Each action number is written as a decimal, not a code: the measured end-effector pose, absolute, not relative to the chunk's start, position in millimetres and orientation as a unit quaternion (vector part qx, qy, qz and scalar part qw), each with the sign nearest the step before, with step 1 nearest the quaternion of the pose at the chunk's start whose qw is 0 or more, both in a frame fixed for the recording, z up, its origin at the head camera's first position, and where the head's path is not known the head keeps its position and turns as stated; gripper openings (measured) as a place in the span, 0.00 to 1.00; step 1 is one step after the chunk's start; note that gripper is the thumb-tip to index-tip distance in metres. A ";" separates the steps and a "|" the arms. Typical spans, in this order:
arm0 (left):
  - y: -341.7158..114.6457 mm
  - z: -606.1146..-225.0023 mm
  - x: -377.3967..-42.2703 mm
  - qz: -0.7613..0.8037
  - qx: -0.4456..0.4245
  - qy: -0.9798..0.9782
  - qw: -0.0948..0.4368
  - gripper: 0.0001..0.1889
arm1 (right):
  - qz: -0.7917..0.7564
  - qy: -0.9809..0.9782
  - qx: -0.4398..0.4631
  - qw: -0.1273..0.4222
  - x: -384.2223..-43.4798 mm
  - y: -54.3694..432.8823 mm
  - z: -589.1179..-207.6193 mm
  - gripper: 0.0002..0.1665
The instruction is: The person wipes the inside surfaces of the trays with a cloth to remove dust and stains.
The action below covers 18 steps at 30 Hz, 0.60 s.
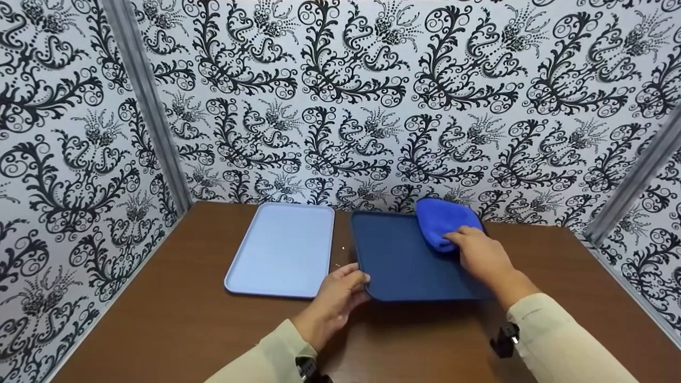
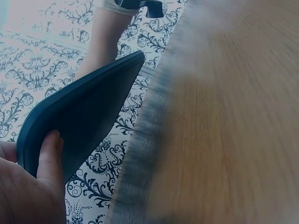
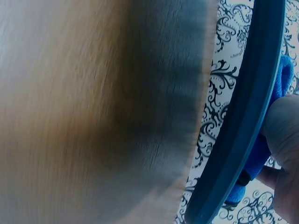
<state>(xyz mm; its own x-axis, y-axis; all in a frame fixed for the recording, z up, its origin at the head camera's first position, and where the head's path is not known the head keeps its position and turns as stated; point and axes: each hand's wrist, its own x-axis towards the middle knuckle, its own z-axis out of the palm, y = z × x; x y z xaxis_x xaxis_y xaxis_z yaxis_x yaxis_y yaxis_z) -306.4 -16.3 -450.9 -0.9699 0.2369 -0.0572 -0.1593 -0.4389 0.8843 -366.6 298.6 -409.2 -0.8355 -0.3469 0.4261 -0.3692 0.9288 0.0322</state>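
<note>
A dark blue tray (image 1: 404, 260) is held up off the table, its shadow falling below the near edge. My left hand (image 1: 338, 295) grips its near left corner, thumb on the upper face and fingers beneath. In the left wrist view the tray (image 2: 88, 112) appears from the side with the thumb over its edge. Bunched in my right hand (image 1: 484, 258) is a bright blue cloth (image 1: 444, 221), lying on the tray's far right part. The right wrist view has the cloth (image 3: 257, 158) behind the tray's rim (image 3: 233, 126), partly hidden by the hand.
A light blue tray (image 1: 284, 250) lies flat on the brown wooden table (image 1: 175, 319), to the left of the dark one. Small white bits (image 1: 343, 248) lie between the two trays. Patterned walls (image 1: 362, 106) stand behind and at both sides of the table.
</note>
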 end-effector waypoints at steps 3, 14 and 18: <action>-17.0 -450.8 -307.2 0.848 0.040 0.516 0.115 0.25 | 0.024 -0.958 0.182 0.219 -363.3 290.9 -407.8 0.23; -19.7 -448.2 -306.8 0.844 0.045 0.522 0.115 0.27 | 0.026 -0.965 0.158 0.209 -358.6 262.4 -403.3 0.23; -18.8 -446.9 -306.1 0.845 0.043 0.520 0.117 0.26 | 0.028 -0.966 0.158 0.204 -357.6 253.4 -401.7 0.24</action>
<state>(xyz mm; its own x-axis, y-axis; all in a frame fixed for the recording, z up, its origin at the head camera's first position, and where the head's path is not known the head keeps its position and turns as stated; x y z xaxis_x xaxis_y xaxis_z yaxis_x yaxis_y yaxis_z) -306.1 -18.8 -446.9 -0.9689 0.2425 -0.0485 -0.1527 -0.4328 0.8885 -357.6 253.4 -401.7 -0.8671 -0.2942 0.4020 -0.3170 0.9484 0.0103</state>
